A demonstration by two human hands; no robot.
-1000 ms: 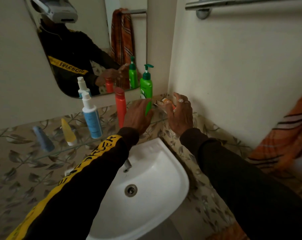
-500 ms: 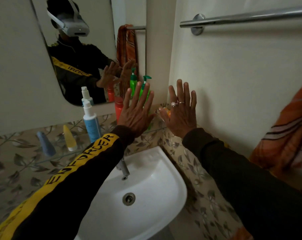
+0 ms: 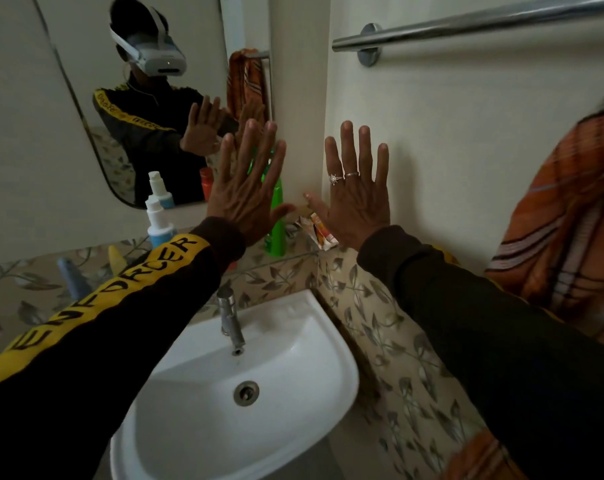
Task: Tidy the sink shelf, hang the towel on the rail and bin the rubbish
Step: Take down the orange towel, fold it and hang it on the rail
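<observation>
My left hand [image 3: 246, 192] and my right hand [image 3: 357, 199] are raised flat, fingers spread, palms away from me, holding nothing. Behind them runs the glass sink shelf [image 3: 293, 255]. On it stand a green pump bottle [image 3: 277, 223], mostly hidden by my left hand, and a white and blue bottle [image 3: 158, 223]. A yellow tube [image 3: 116, 258] and a blue tube [image 3: 72, 277] lie at its left. A crumpled orange and white wrapper [image 3: 319, 232] lies in the shelf's right corner. The orange plaid towel [image 3: 567, 220] hangs at the right, below the chrome rail [image 3: 466, 24].
A white basin [image 3: 293, 344] with a chrome tap [image 3: 231, 320] sits under the shelf. A mirror [image 3: 85, 81] on the left wall reflects a person with a headset. Leaf-patterned tiles cover the lower walls.
Both hands rose from the shelf's right corner, let go of the things there and spread flat. The view tilted downward, showing more of the basin.
</observation>
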